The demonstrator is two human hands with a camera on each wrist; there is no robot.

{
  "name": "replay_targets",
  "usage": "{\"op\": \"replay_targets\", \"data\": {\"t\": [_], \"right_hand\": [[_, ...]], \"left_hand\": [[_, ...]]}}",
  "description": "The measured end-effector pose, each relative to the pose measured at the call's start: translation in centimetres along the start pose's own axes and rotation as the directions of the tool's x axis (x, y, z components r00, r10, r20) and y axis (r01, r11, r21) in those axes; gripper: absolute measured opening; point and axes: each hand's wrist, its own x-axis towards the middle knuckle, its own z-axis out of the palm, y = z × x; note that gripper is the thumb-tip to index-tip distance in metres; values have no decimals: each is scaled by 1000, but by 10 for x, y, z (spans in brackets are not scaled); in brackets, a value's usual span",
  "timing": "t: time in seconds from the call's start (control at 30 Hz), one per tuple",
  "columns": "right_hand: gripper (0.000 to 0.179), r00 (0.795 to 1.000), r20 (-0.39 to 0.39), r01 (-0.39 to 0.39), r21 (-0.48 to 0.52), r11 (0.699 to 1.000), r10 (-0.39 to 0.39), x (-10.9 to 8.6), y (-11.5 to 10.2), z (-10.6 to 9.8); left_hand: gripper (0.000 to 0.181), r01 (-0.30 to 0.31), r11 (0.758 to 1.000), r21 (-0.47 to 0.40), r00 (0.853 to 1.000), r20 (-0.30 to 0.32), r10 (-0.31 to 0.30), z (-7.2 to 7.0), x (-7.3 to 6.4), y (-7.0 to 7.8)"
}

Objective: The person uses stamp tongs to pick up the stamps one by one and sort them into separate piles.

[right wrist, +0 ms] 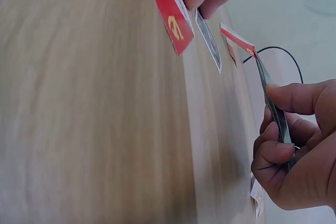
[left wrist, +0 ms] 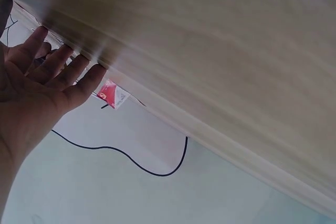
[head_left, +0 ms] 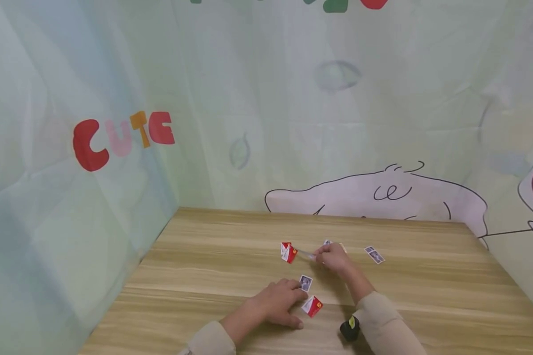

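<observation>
My right hand point(head_left: 334, 257) holds metal tweezers point(right wrist: 278, 114) between thumb and fingers. Their tips meet the corner of a small red-and-white stamp-like paper point(right wrist: 239, 39), which overlaps another such piece at the table's middle in the head view. Whether the tips grip the paper, I cannot tell. Palm down, my left hand point(head_left: 277, 301) rests on the table with its fingers spread. Beside its fingertips lies a grey-picture stamp point(head_left: 306, 283), and just nearer is another red-and-white stamp point(head_left: 312, 306). In the left wrist view the fingertips point(left wrist: 100, 71) touch the tabletop.
A pair of grey-picture stamps point(head_left: 375, 255) lies to the right on the wooden table point(head_left: 204, 276). More papers are partly hidden behind the right hand. A small black object point(head_left: 350, 329) with a yellow mark is beside the right sleeve. A printed cloth point(head_left: 248, 123) hangs behind.
</observation>
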Motion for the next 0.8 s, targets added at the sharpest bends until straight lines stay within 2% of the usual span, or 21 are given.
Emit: {"op": "replay_targets", "data": {"t": [0.43, 0.6, 0.8], "right_hand": [[14, 997, -71, 30, -20, 999, -32, 3, -3, 5], [14, 996, -83, 16, -34, 999, -18, 2, -3, 4], [12, 996, -84, 35, -36, 999, -38, -5, -1, 1]], "left_hand": [[59, -1, 1000, 13, 1000, -6, 1, -1, -1, 1], [59, 4, 1000, 8, 1000, -4, -4, -1, -1, 1], [59, 4, 1000, 4, 1000, -6, -4, -1, 0, 1]]}}
